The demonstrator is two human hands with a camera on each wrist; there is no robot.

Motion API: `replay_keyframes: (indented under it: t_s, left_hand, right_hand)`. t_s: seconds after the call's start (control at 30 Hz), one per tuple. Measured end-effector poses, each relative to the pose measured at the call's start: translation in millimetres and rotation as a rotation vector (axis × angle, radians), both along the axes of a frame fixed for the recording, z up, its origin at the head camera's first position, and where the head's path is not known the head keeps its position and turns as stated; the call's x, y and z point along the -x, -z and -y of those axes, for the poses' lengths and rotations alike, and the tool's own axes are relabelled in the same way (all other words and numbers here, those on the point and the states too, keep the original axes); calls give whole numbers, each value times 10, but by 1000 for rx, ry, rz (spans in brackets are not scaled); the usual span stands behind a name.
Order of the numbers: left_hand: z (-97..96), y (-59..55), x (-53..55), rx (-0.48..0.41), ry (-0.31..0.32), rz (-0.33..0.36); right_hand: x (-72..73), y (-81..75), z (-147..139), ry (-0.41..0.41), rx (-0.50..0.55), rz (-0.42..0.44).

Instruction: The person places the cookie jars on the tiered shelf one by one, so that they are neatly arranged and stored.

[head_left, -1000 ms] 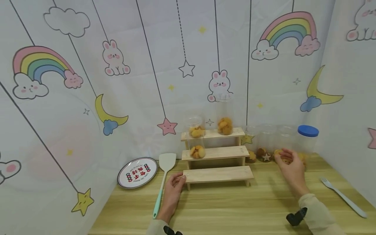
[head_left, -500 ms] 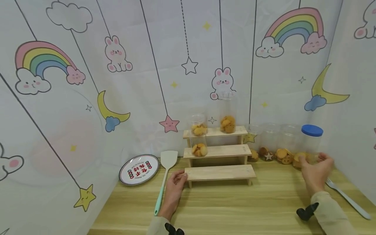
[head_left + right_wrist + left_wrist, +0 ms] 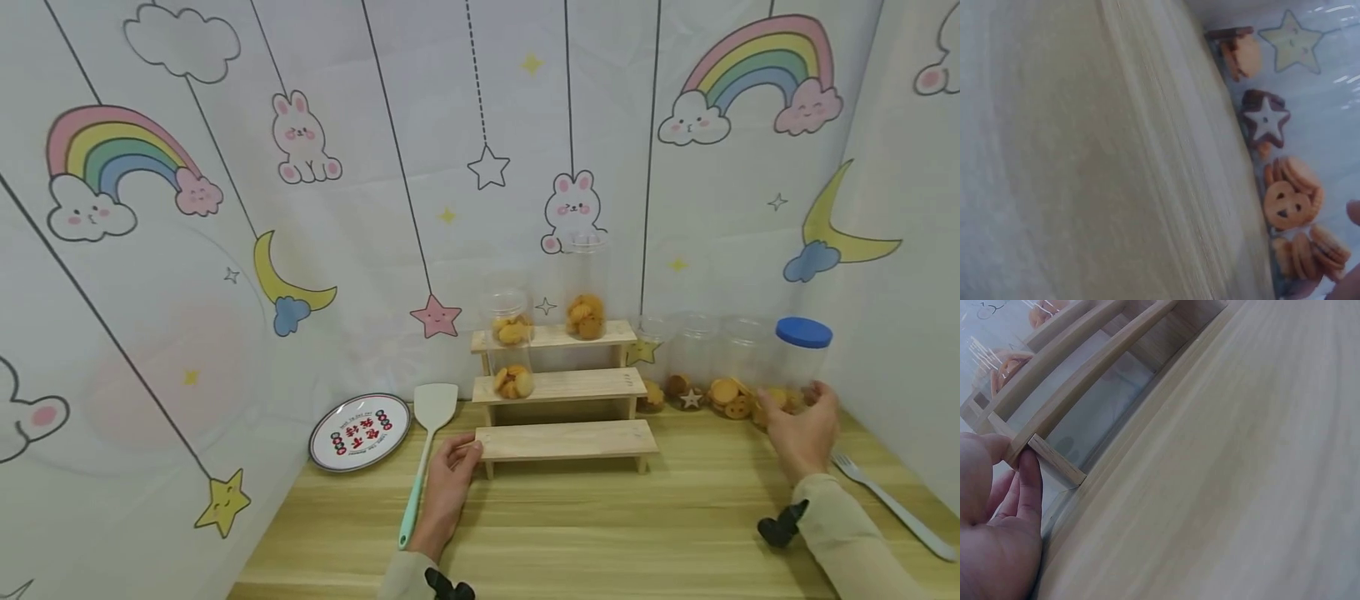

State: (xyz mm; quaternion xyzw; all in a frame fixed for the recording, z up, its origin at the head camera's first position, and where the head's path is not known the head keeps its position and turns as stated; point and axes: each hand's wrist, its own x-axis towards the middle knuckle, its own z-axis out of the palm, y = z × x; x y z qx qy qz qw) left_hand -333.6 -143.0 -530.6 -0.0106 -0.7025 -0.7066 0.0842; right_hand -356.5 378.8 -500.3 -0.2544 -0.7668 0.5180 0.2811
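Clear cylindrical jar (image 3: 799,360), blue-lidded, biscuits (image 3: 784,399) inside, upright, right of frame; right hand (image 3: 804,432) curls fingers round it. Left hand (image 3: 450,483) pinches pale wooden three-step stand (image 3: 566,441), centre. Wood-grain worktop (image 3: 570,533); white cartoon-printed backdrop (image 3: 420,83).

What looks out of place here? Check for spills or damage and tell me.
Nothing looks spilled or broken. One mild oddity: in the head view, the rightmost jar wears a blue lid, while none of the other jars shows a coloured one. Whether those have clear lids is hard to tell.
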Motion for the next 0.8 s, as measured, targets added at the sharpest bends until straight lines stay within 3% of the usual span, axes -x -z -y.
replay_keyframes:
  t_s: [0.4, 0.63, 0.8]
  left_hand:
    - [-6, -24, -15, -16, 11, -2]
    - [-12, -36, -13, -17, 9, 0]
    - [-13, -17, -15, -13, 7, -3]
  right_hand:
    - [-101, -68, 101, 46, -10, -42]
    - [-279, -293, 367, 42, -13, -140]
    - [-363, -488, 644, -31, -46, -231]
